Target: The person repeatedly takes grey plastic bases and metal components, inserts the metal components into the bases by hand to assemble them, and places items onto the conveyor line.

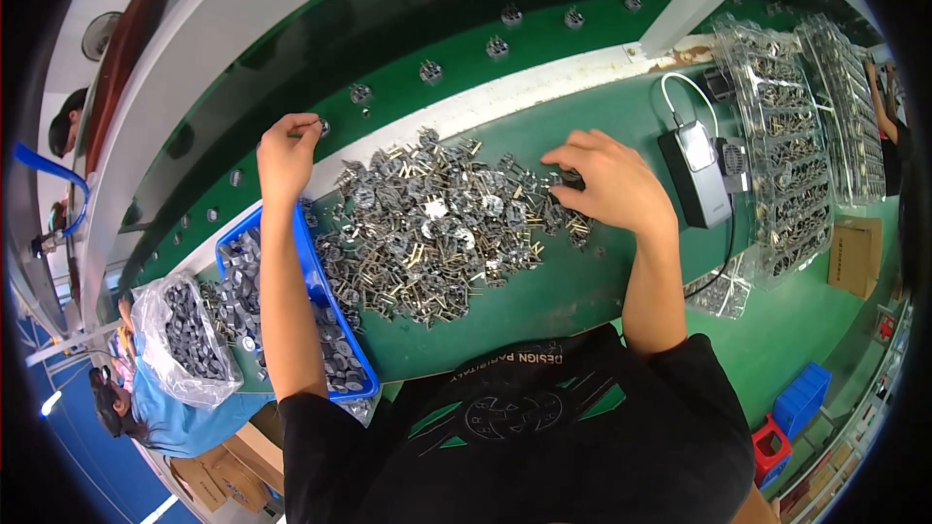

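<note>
Over the green conveyor belt (464,58) at the upper left, my left hand (289,144) pinches a small round metal part (323,126) between thumb and fingertips. My right hand (610,180) rests at the right edge of a big heap of metal pin parts (427,223) on the green table. Its thumb and fingers curl round something dark, partly hidden by the hand, which I cannot make out. Under my left forearm stands a blue bin (340,328) of dark grey round pieces, partly covered by the arm.
Single metal parts (430,71) sit spaced along the belt. A white rail (544,87) divides belt from table. At right are a power bank (697,175) with a white cable and stacked clear trays (782,155) of parts. A plastic bag (189,340) of grey pieces lies left; people are nearby.
</note>
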Available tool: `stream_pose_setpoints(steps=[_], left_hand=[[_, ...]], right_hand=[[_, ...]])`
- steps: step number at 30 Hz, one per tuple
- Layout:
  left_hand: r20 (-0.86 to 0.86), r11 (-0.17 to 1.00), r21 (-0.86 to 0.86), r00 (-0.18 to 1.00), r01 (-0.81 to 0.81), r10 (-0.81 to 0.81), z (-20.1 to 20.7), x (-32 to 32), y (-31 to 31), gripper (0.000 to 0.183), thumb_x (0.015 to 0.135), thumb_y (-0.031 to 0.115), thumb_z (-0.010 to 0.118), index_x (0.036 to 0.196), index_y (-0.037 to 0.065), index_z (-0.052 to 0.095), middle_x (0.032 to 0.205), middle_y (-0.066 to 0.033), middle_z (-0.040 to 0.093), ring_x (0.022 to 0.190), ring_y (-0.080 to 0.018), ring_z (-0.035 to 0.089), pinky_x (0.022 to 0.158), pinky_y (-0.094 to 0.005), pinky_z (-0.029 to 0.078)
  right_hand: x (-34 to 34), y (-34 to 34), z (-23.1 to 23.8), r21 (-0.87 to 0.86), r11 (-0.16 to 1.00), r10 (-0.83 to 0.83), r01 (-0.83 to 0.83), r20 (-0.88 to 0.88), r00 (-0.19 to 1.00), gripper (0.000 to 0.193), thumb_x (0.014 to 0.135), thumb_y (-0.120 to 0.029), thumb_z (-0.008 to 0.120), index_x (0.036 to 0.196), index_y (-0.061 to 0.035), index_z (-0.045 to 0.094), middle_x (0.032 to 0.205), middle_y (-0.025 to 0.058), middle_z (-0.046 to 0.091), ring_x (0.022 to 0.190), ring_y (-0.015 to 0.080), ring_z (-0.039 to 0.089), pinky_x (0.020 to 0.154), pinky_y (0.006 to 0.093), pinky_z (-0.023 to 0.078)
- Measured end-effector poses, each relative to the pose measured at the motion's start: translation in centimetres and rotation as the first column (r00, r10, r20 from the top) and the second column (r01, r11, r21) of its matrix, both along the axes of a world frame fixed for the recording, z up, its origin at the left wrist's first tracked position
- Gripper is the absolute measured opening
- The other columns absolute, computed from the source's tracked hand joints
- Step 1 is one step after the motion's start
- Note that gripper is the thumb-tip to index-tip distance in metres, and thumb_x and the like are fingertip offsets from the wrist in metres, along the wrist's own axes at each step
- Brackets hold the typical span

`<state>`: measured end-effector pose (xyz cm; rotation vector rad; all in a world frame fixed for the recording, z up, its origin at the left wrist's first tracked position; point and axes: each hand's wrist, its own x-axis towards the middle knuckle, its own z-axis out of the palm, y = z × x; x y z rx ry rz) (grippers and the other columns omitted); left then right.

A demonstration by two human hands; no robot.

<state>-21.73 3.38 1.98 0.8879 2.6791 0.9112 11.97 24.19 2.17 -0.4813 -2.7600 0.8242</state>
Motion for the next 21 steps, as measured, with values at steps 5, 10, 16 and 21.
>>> stream_pose_setpoints(steps=[5,10,16,21], left_hand=[[0.186,0.999,0.037,0.982,-0.027,0.019,-2.9,-3.0,0.2,0.023,0.083,0.014,0.068,0.1,-0.001,0.07,0.083,-0.0084,0.071,0.073,-0.0152,0.065,0.069,-0.0275,0.05],[-0.026,0.99,0.095,0.993,-0.108,0.111,-3.4,-5.4,-1.6,0.03,0.079,0.014,0.063,0.106,0.006,0.071,0.096,-0.0165,0.069,0.09,-0.0259,0.066,0.082,-0.0335,0.05],[-0.272,0.972,-0.228,0.962,-0.064,0.0,-3.7,-8.1,-5.4,0.034,0.076,0.013,0.066,0.109,0.008,0.071,0.106,-0.0179,0.066,0.097,-0.0347,0.064,0.088,-0.04,0.05],[-0.233,0.988,-0.145,0.972,-0.055,0.02,-3.4,-7.5,-5.4,0.035,0.074,0.014,0.07,0.109,0.008,0.07,0.101,-0.0174,0.067,0.093,-0.0317,0.066,0.084,-0.0381,0.052]], right_hand=[[0.1,-0.2,-0.6,-0.015,0.996,-0.087,0.089,0.126,0.988,0.027,0.074,-0.008,0.07,0.101,-0.008,0.068,0.083,0.0061,0.062,0.085,0.0274,0.06,0.075,0.0399,0.049],[0.1,0.5,-0.5,-0.096,0.981,-0.172,0.168,-0.04,0.984,0.017,0.083,-0.003,0.061,0.099,-0.0041,0.067,0.085,0.0116,0.064,0.071,0.0325,0.062,0.07,0.0398,0.051],[-0.6,0.3,0.8,-0.544,0.819,-0.23,0.182,-0.021,0.973,0.023,0.09,0.007,0.048,0.101,-0.0002,0.066,0.094,0.0102,0.058,0.073,0.0184,0.064,0.063,0.0293,0.051],[-0.5,0.6,-0.9,-0.79,0.597,-0.117,-0.141,-0.259,0.959,0.026,0.087,0.013,0.045,0.099,0.0051,0.067,0.104,0.0105,0.055,0.079,0.0165,0.064,0.066,0.0249,0.052]])
